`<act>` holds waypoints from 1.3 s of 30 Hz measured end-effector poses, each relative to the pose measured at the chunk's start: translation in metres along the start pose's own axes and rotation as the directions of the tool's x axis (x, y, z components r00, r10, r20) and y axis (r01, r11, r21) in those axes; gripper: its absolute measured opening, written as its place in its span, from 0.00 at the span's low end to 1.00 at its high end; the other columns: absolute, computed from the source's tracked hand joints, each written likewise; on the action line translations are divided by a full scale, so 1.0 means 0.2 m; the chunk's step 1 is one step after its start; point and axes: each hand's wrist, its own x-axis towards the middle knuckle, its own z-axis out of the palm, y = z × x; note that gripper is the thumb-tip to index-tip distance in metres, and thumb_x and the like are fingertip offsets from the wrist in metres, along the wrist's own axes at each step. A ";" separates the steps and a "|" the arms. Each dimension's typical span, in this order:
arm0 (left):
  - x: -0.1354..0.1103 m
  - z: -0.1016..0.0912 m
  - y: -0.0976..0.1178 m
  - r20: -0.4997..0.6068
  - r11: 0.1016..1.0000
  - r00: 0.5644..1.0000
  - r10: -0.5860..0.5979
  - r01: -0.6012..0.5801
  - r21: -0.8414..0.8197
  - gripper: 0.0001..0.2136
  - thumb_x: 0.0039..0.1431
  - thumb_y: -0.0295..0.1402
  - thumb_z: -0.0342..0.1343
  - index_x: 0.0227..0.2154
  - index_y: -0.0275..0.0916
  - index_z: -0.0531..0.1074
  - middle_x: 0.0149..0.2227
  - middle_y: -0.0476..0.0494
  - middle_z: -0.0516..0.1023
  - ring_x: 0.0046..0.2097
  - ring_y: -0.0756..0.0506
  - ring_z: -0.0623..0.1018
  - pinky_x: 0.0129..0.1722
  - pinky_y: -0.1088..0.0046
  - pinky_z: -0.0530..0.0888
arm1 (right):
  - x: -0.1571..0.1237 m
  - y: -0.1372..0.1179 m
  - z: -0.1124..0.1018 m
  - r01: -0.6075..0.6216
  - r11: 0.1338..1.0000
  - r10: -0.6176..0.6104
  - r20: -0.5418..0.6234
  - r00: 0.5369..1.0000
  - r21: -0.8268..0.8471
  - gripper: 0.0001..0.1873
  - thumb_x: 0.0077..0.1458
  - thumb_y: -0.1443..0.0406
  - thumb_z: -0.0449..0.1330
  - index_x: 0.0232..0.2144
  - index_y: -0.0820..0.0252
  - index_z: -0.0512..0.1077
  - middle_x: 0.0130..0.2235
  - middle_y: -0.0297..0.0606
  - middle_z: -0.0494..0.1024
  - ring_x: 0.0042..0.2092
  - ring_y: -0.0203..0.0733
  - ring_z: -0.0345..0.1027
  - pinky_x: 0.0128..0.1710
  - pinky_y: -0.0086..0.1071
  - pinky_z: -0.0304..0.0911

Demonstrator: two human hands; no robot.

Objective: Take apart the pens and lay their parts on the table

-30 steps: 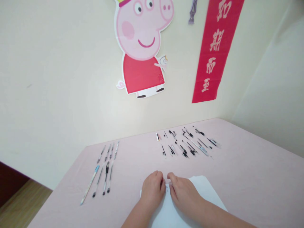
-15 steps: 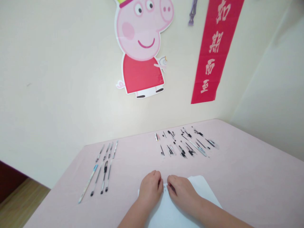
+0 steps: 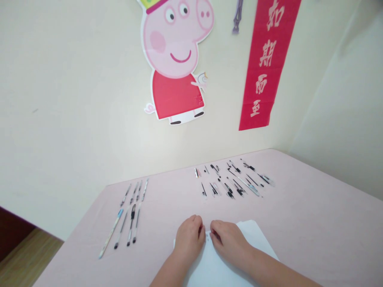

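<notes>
My left hand [image 3: 189, 238] and my right hand [image 3: 228, 239] rest side by side on a white sheet of paper [image 3: 257, 239] at the near edge of a pink table [image 3: 314, 223]. Both have their fingers curled in, and their tips pinch a small pale object [image 3: 207, 236] between them that is too small to name. A row of assembled pens [image 3: 128, 215] lies to the left of my hands. Farther back and to the right, several loose pen parts [image 3: 233, 181] are spread out.
The table stands in a corner of cream walls. On the wall hang a pink pig cut-out in a red dress [image 3: 176, 59] and a red banner with pale characters [image 3: 266, 63]. At the lower left, wooden floor [image 3: 24, 259] shows beyond the table's edge.
My hands stay where they were, pinching the small object. The view has drifted slightly, so everything sits a little lower and more to the left.
</notes>
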 end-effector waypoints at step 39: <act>0.13 -0.33 -0.63 -0.417 0.709 0.798 -0.436 0.590 0.387 0.14 0.52 0.26 0.42 0.38 0.30 0.69 0.39 0.30 0.72 0.44 0.36 0.70 0.40 0.64 0.63 | 0.00 0.00 -0.04 -0.009 0.996 0.006 0.036 0.999 0.093 0.08 0.51 0.69 0.49 0.27 0.59 0.67 0.29 0.35 0.73 0.30 0.36 0.63 0.29 0.28 0.47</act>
